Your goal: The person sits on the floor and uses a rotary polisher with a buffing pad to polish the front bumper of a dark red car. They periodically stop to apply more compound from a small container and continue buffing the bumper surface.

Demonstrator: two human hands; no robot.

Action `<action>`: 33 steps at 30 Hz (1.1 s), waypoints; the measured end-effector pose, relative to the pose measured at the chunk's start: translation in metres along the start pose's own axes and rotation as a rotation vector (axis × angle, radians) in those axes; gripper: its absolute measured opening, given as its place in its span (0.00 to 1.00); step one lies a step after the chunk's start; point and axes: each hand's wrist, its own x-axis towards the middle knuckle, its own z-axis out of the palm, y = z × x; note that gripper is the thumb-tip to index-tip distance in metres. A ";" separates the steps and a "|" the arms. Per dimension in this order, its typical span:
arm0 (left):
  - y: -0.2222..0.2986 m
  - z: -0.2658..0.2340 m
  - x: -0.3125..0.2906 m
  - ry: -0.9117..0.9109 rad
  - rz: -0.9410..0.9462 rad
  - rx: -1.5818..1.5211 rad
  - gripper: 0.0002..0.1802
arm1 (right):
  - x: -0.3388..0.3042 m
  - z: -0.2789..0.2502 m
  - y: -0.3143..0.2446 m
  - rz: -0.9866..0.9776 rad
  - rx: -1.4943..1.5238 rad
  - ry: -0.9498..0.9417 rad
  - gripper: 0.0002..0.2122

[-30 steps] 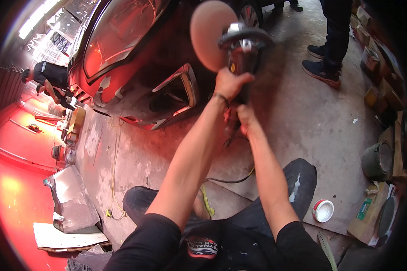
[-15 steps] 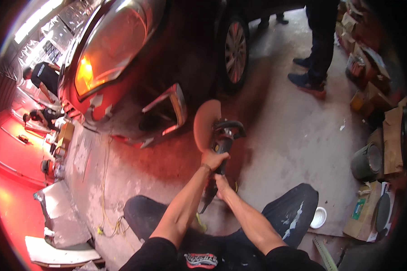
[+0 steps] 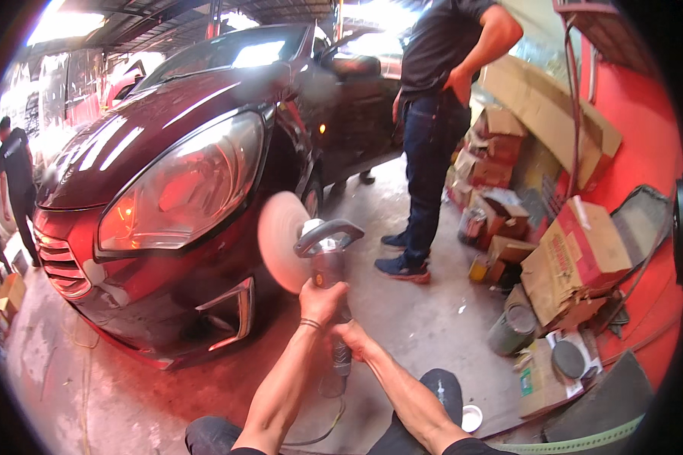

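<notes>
A polisher with a black D-shaped front handle is held up in both my hands. My left hand is closed round its body, just behind the head. Lower down, my right hand is closed on the narrower rear part. The polisher's large pale round pad faces left and looks blurred. It appears beside the front corner of a dark red car, near the headlight; I cannot tell whether pad and car touch. A cord trails from the polisher's rear end.
A person stands beyond the polisher, beside the open car door. Cardboard boxes and a dark green can line the right. A white round container sits by my right knee. Another person stands far left.
The view has tilted up and turned, showing the car's hood and windshield. Both hands still hold the polisher, which now appears next to the headlight rather than below the bumper corner.
</notes>
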 end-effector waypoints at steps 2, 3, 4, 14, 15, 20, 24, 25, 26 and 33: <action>0.009 -0.008 -0.010 0.022 0.043 0.006 0.27 | -0.008 0.006 -0.004 -0.021 -0.007 -0.046 0.08; 0.011 -0.010 -0.013 0.034 0.069 0.027 0.28 | -0.010 0.008 -0.001 -0.012 0.002 -0.041 0.08; 0.009 -0.012 -0.019 0.038 0.065 0.055 0.29 | -0.013 0.008 0.005 0.000 0.007 -0.032 0.08; -0.103 -0.058 -0.065 -0.081 -0.308 0.480 0.38 | -0.024 0.037 0.150 0.309 0.365 -0.061 0.10; -0.117 -0.058 -0.068 -0.080 -0.355 0.498 0.39 | -0.027 0.037 0.161 0.367 0.388 -0.047 0.11; -0.158 -0.055 -0.070 -0.044 -0.457 0.467 0.36 | -0.021 0.028 0.184 0.456 0.461 -0.085 0.11; -0.137 -0.054 -0.043 -0.037 -0.352 0.491 0.35 | -0.004 0.033 0.150 0.401 0.422 -0.014 0.11; -0.112 -0.047 -0.043 -0.095 -0.289 0.525 0.37 | -0.004 0.027 0.141 0.379 0.422 0.003 0.10; -0.094 -0.040 -0.033 -0.095 -0.226 0.552 0.37 | 0.006 0.017 0.131 0.348 0.422 -0.038 0.10; 0.022 -0.030 0.032 0.071 0.113 0.407 0.34 | 0.041 0.035 0.000 0.070 0.283 -0.096 0.09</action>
